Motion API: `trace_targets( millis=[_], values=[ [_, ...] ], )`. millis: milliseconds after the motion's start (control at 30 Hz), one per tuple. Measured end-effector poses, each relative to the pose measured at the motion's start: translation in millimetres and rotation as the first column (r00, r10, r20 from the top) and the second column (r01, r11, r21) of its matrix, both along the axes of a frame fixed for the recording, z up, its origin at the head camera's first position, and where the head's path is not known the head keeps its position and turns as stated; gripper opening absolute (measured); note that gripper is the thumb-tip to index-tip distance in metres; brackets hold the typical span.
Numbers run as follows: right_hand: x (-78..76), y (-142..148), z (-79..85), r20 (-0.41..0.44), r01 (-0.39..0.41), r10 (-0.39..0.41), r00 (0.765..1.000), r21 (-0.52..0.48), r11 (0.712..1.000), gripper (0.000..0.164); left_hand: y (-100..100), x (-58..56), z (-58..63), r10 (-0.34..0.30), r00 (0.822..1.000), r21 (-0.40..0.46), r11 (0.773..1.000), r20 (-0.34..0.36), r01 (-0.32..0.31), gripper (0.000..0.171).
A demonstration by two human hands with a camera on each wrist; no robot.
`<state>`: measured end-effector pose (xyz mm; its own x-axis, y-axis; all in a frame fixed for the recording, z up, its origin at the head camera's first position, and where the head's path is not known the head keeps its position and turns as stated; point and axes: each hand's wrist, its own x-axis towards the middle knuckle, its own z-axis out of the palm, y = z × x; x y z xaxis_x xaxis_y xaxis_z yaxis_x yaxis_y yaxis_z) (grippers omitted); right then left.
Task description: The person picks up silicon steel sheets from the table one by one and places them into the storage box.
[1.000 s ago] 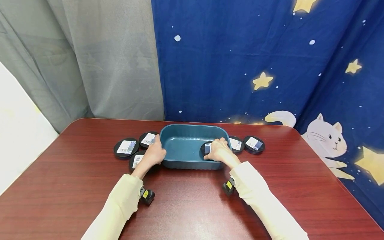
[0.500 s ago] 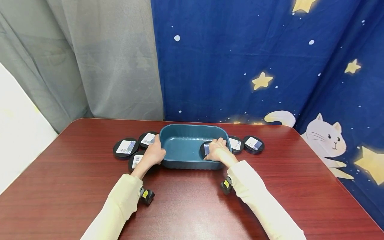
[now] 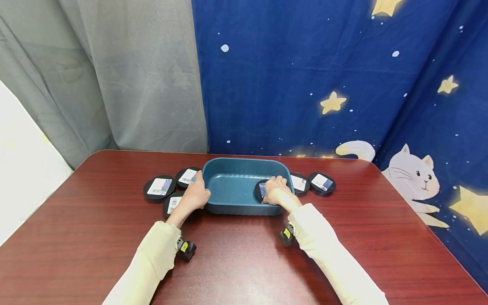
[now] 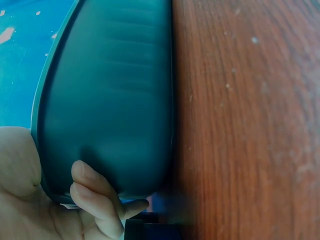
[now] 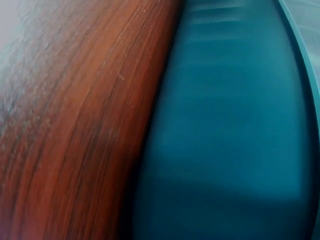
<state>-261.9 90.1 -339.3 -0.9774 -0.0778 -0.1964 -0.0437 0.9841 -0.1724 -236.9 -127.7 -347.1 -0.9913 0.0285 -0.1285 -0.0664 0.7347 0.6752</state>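
Black round labelled container [image 3: 259, 191] sits inside teal bin [image 3: 236, 209], right end; right hand [image 3: 277, 191] over it, can't tell if gripping. Left hand [image 3: 196, 194] clamped on bin's left end, presumably to steady it.

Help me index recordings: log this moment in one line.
left hand: grips left end of blue bin; right hand: at black disc inside; outside: three discs left, two discs right
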Motion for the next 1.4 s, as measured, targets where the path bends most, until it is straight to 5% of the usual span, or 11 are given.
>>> trace_targets(
  millis=[200, 467, 733, 1000, 1400],
  values=[
    [4.0, 2.6, 3.1, -0.023, -0.028, 0.028, 0.999, -0.016, 0.999, 0.074, 0.7, -0.1, 0.6, -0.002, 1.0, -0.004, 1.0, 0.0, 0.002, 0.068],
    [14.1, 12.0, 12.1, -0.184, -0.106, 0.082, 0.979, -0.125, 0.987, 0.064, -0.1, 0.0, 0.1, 0.001, 1.0, 0.0, 1.0, -0.005, -0.001, 0.07],
    [16.6, 26.5, 12.7, -0.406, -0.25, 0.142, 0.903, -0.229, 0.941, 0.056, -1.0, -1.1, -2.4, -0.005, 1.0, 0.007, 1.0, -0.023, 0.005, 0.069],
    [18.6, 48.7, 14.5, -0.533, -0.264, 0.078, 0.843, -0.284, 0.922, 0.04, -1.8, -1.0, -1.8, -0.012, 1.0, 0.004, 1.0, -0.025, 0.012, 0.069],
    [13.8, 89.6, 7.8, -0.486, -0.149, -0.057, 0.872, -0.373, 0.916, 0.04, -2.2, -1.5, -3.1, -0.012, 0.999, 0.017, 1.0, -0.035, 0.013, 0.067]
  ],
)
